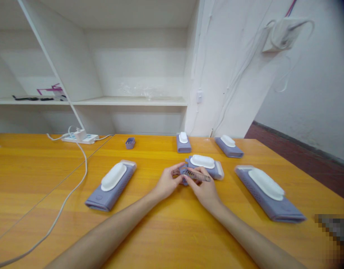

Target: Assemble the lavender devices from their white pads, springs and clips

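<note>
Both my hands meet at the middle of the orange table (pixel 160 231). My left hand (pixel 166 183) pinches a small purple part (pixel 183 173). My right hand (pixel 204 188) is closed on a metal coil spring (pixel 198 175) that lies across its fingers and touches the purple part. Just behind them lies a purple device with a white top (pixel 204 164).
Similar purple-and-white devices lie at left (pixel 111 185), right (pixel 268 192), back middle (pixel 183 142) and back right (pixel 228 145). A small purple cap (pixel 130 142) sits at the back. A white power strip (pixel 80 137) trails a cable (pixel 64 203) across the left. White shelves stand behind.
</note>
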Motion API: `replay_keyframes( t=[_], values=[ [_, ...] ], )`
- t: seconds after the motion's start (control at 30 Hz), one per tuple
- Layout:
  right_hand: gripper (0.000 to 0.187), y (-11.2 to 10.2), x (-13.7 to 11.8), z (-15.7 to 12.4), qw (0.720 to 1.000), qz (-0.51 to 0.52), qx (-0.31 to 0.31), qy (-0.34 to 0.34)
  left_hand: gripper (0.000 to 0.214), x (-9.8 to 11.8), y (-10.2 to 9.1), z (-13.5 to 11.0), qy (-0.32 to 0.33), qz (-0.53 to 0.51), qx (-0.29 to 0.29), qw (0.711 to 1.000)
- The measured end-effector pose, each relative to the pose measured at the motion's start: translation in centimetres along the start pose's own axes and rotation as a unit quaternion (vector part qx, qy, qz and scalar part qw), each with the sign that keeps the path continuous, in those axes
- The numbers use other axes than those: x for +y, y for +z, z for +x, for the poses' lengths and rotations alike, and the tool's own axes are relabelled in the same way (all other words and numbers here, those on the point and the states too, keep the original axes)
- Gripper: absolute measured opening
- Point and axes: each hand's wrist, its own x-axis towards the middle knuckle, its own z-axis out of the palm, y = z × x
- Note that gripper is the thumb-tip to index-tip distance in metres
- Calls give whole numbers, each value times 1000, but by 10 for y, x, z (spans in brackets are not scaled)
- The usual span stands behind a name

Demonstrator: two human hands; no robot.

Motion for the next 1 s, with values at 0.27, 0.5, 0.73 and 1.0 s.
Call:
replay_keyframes(
  t=[0.27, 0.5, 0.73, 1.0],
  values=[
    [24, -2, 4, 3, 999, -12, 35, -11, 61, -4, -1, 3, -3, 11, 19, 1000],
    [27, -2, 4, 3, 1000, 13, 13, 12, 64, -5, -1, -1, 13, 48, 4, 999],
    [25, -2, 7, 1, 1000, -18, 2, -3, 61, -5, 1, -3, 32, 52, -25, 998],
    [21, -2, 7, -1, 997, -76, 3, -16, 57, -2, 2, -2, 58, 58, -50, 995]
  ],
)
